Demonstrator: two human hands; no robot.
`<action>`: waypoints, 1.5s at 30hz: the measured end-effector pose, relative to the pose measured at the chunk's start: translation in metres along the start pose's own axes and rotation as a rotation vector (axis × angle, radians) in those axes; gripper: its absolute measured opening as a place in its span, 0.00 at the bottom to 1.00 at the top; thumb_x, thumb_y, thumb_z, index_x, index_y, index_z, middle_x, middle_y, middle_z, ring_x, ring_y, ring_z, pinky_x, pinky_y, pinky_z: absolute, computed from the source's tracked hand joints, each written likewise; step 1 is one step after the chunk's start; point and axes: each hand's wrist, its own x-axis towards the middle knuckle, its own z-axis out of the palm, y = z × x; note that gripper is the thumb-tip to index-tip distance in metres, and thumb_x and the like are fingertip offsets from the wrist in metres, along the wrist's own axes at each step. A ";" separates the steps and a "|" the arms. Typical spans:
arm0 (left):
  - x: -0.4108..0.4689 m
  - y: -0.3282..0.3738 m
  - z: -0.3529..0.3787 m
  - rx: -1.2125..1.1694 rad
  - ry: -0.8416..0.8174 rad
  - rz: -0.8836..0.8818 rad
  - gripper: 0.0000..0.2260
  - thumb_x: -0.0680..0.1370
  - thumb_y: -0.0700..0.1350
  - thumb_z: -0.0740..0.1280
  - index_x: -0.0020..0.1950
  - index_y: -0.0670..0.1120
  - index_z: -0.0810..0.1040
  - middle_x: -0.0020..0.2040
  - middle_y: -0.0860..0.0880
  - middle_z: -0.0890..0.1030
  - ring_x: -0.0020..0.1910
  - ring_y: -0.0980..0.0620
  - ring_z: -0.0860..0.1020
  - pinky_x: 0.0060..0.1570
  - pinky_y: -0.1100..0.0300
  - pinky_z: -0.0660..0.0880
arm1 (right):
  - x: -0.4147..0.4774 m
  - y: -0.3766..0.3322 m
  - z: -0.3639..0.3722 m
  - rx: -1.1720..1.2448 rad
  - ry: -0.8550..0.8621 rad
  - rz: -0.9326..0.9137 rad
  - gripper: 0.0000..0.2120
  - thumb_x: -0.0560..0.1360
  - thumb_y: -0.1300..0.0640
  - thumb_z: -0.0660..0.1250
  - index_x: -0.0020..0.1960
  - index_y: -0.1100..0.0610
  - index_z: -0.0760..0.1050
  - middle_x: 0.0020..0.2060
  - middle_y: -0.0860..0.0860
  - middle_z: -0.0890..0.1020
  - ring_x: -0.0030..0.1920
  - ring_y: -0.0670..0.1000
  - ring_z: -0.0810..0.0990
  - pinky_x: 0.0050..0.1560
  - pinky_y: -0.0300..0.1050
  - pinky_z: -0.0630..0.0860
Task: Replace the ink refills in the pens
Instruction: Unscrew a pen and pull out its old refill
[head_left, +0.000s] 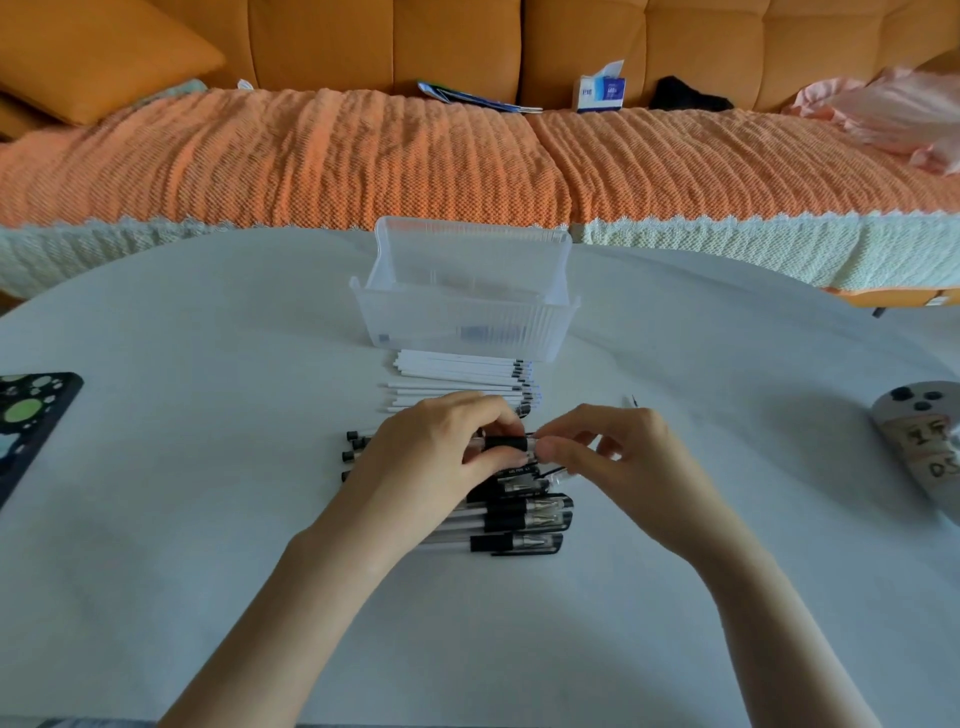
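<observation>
Working mid-worktop, directly above a row of capped gel pens. Gripping one gel pen by its black sleeve with the left hand, fingers curled round it. Pinching the clear tip end between thumb and forefinger of the right hand. Probably unscrewing or reseating the tip section; cannot tell which. Best done by holding the barrel level and still in the left, turning only with the right, staying on axis to avoid cross-threading. Keep off the pens beneath. Noting a stack of white refills just beyond the hands, in front of a clear plastic bin, within easy reach.
</observation>
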 end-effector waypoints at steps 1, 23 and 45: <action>0.000 0.000 0.000 -0.016 0.008 0.013 0.05 0.71 0.51 0.72 0.45 0.54 0.80 0.43 0.60 0.80 0.43 0.60 0.77 0.41 0.68 0.72 | 0.000 -0.001 0.001 0.008 0.003 0.001 0.04 0.72 0.53 0.70 0.39 0.46 0.81 0.33 0.40 0.82 0.34 0.44 0.76 0.35 0.33 0.69; 0.000 0.001 -0.005 0.062 0.046 0.018 0.08 0.72 0.56 0.68 0.47 0.60 0.71 0.38 0.62 0.78 0.37 0.60 0.75 0.37 0.66 0.70 | 0.001 -0.001 -0.002 0.042 0.101 0.001 0.05 0.68 0.56 0.74 0.37 0.46 0.81 0.34 0.46 0.81 0.36 0.58 0.73 0.35 0.39 0.67; 0.000 -0.005 -0.006 0.027 0.034 -0.021 0.05 0.72 0.56 0.69 0.46 0.59 0.78 0.38 0.62 0.78 0.40 0.62 0.76 0.43 0.62 0.73 | 0.003 -0.003 -0.002 0.062 0.122 0.016 0.07 0.67 0.60 0.75 0.37 0.48 0.81 0.33 0.44 0.80 0.31 0.49 0.70 0.34 0.36 0.67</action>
